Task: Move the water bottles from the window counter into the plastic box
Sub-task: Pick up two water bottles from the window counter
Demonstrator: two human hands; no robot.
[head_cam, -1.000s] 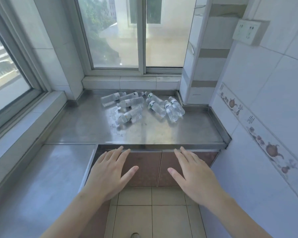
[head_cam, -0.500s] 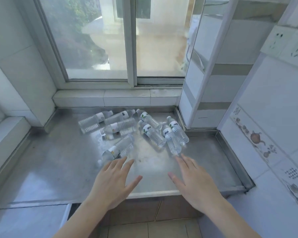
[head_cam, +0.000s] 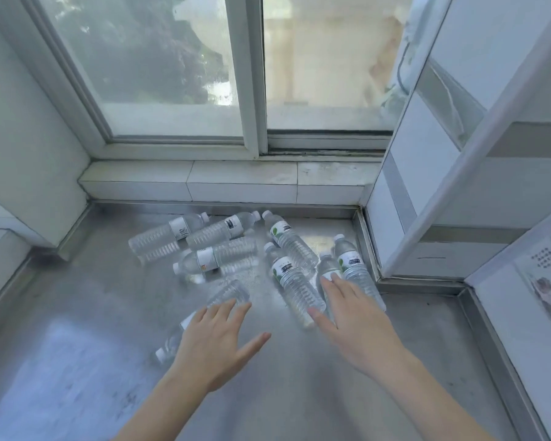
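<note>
Several clear water bottles lie on their sides on the steel window counter (head_cam: 77, 329), clustered below the window. My left hand (head_cam: 213, 342) hovers with straight, spread fingers over the nearest bottle (head_cam: 226, 292), hiding its middle. My right hand (head_cam: 353, 323) is also flat and spread, its fingertips over a bottle (head_cam: 326, 268) wedged between two others (head_cam: 295, 286) (head_cam: 352, 265). Three more bottles (head_cam: 166, 235) (head_cam: 223, 229) (head_cam: 218, 257) lie farther back on the left. Neither hand holds anything. No plastic box is in view.
A tiled ledge (head_cam: 236, 179) and sliding window (head_cam: 252, 74) back the counter. A tiled column (head_cam: 458, 186) rises at the right, close to the rightmost bottles. The counter has a raised steel rim (head_cam: 368, 246) along the column.
I have moved closer to the counter. Both hands have reached forward from the counter's front edge to just over the bottles, staying flat and spread.
</note>
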